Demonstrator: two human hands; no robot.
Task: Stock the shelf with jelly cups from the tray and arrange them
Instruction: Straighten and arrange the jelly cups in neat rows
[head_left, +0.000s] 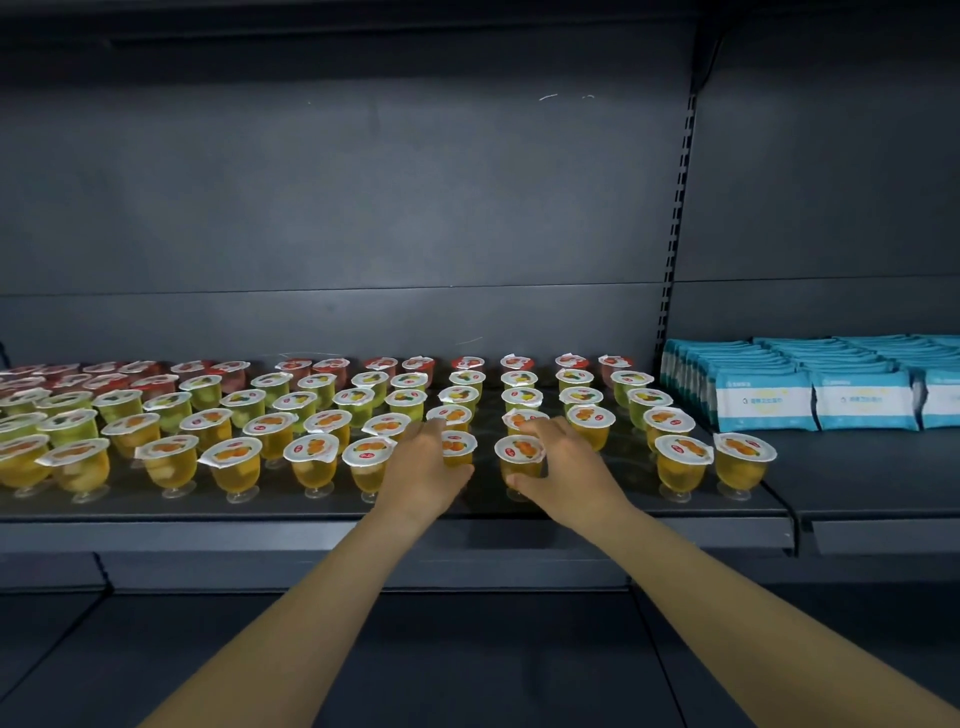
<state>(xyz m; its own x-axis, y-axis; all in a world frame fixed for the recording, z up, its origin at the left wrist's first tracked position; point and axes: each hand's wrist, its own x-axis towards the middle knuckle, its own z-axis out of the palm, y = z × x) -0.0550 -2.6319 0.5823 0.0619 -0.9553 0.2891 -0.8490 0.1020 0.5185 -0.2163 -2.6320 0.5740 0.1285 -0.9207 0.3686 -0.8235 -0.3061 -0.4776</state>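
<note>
While both arms reach over the front edge of the shelf, this is how things lie.

Left hand: the left hand (423, 457) is curled round an orange jelly cup (458, 448) in the front row. The thumb is at the cup's near side, and the fingers go up past its lid at 12 o'clock.

Right hand: the right hand (563, 457) holds the next orange cup (521, 457), which sits at 9 o'clock from the hand. The thumb presses the cup's lower body and the fingers bend over the cup behind it.

Held cups: both stand upright on their little clear feet, side by side, with a small gap between them.

Jelly cups: many jelly cups (311, 415) stand in rows on the shelf. Orange ones are in the two front rows, green ones (298, 401) are in the middle, and red ones (332, 365) are at the back, at 12 o'clock.

Far right cups: two orange cups (711, 460) stand near each other at 3 o'clock from the hands, with more rows behind them.

Shelf: the dark grey shelf (363, 512) carries all the cups, and a dark back wall rises behind them.

Blue packs: blue and white packs (810, 395) lie stacked on the next shelf section at 2 o'clock, well apart from the hands.

Tray: I cannot see it.
</note>
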